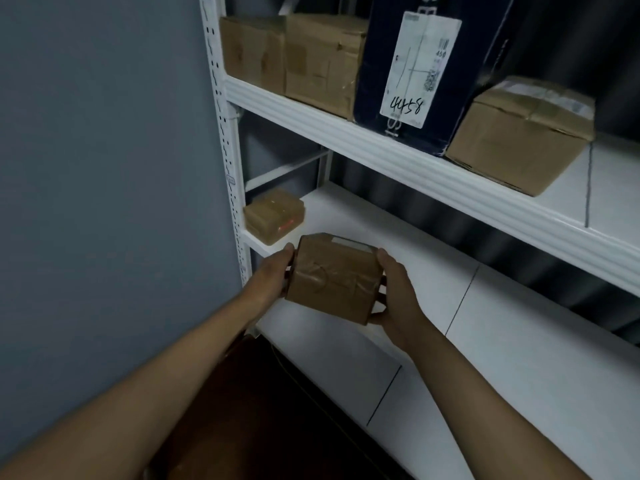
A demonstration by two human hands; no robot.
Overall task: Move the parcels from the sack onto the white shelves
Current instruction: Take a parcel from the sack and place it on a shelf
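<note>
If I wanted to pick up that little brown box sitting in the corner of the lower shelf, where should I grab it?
Probably by its two short ends, reaching in from the front. The small taped box lies flat at the left end of the lower shelf, tight against the white post, so come slightly from the right, where the shelf is open.

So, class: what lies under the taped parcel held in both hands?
Under the taped parcel, held by the left hand and right hand, bare white lower shelf shows. The patch directly beneath it and the fingers under it are hidden.
</note>
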